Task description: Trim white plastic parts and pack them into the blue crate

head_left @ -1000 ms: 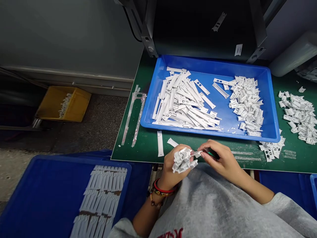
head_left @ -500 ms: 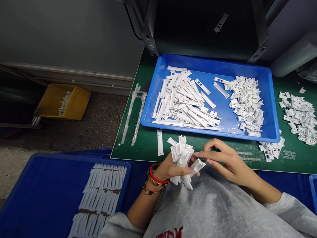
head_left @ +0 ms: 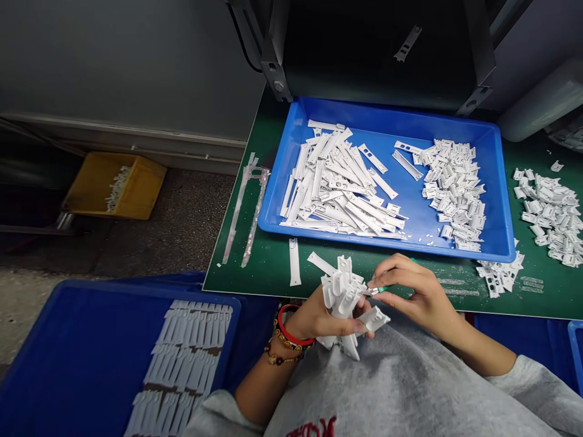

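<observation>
My left hand [head_left: 319, 318], with bracelets at the wrist, is closed around a bunch of white plastic parts [head_left: 344, 288]. One part [head_left: 374, 320] sticks out to the right near the thumb. Just right of the bunch, my right hand [head_left: 412, 291] pinches a small tool [head_left: 379, 290] with green on it and a metal tip; the tip is close to the parts, and contact cannot be made out. Two loose white strips, one upright [head_left: 294, 262] and one slanted [head_left: 321, 263], lie on the green table [head_left: 268, 276] beyond my left hand.
A blue tray [head_left: 337, 240] beyond my hands holds long white strips and short white pieces. More short pieces [head_left: 551, 212] lie at the right. A blue tray [head_left: 68, 364] with rows of parts is at lower left, a yellow bin [head_left: 143, 188] farther off, a dark machine [head_left: 364, 54] behind.
The bunch and my left hand have shifted slightly right and down. My right hand has moved slightly, and the tool's green part now shows. The slanted strip on the table is less covered.
</observation>
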Available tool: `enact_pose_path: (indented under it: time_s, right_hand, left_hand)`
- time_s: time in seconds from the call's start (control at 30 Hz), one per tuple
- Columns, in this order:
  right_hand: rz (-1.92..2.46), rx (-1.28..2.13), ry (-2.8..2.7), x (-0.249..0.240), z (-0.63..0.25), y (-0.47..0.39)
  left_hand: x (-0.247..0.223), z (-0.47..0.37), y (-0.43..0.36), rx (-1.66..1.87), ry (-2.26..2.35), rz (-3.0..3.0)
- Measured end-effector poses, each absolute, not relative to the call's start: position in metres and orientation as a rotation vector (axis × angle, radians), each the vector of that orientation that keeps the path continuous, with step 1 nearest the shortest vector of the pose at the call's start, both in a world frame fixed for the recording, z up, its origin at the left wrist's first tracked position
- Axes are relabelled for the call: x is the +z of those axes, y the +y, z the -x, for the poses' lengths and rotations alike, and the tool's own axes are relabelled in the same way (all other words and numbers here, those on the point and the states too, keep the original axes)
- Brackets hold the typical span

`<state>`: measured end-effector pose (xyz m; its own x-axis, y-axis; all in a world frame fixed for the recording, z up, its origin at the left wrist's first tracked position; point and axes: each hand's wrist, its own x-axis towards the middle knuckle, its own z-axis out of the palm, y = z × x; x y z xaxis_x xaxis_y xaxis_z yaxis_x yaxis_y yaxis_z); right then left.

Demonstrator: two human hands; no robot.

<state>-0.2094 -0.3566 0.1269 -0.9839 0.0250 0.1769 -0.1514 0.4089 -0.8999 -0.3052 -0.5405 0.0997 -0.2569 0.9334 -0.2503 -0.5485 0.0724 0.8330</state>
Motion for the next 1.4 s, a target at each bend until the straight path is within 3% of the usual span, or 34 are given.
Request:
enact_pose_path:
  time_s: [0.17,0.33,0.5,0.73,1.0,1.1,1.27,1.4]
  right_hand:
    - [0.222,1.608,-2.494,0.126,0.207,-0.357]
    - [0.126,1.964,-2.525,0.126,0.209,-0.359]
    - [0.186,2.003,-2.539,0.119,0.212,-0.360]
    - [0.629,1.666,-2.501,0.107,0.204,-0.346]
    - [0.798,1.581,-2.515,0.036,0.204,-0.359]
    - [0.711,1.519,-2.691,0.019,0.204,-0.366]
    - [0.477,1.025,-3.106,0.018,0.208,-0.368]
    - [0.226,0.823,-3.330,0.023,0.221,-0.371]
  left_hand:
    - [0.095,0.306,-0.543,1.582,1.096,-0.314]
    - [0.087,0.306,-0.547,1.541,1.225,-0.301]
    - [0.076,0.303,-0.546,1.616,1.326,-0.308]
    - [0.056,0.324,-0.565,2.002,1.241,0.178]
    - [0.058,0.321,-0.574,1.897,1.221,0.321]
    - [0.058,0.315,-0.569,1.857,1.348,0.410]
    - [0.054,0.324,-0.578,1.929,1.534,0.552]
    - [0.047,0.338,-0.604,1.954,1.727,0.683]
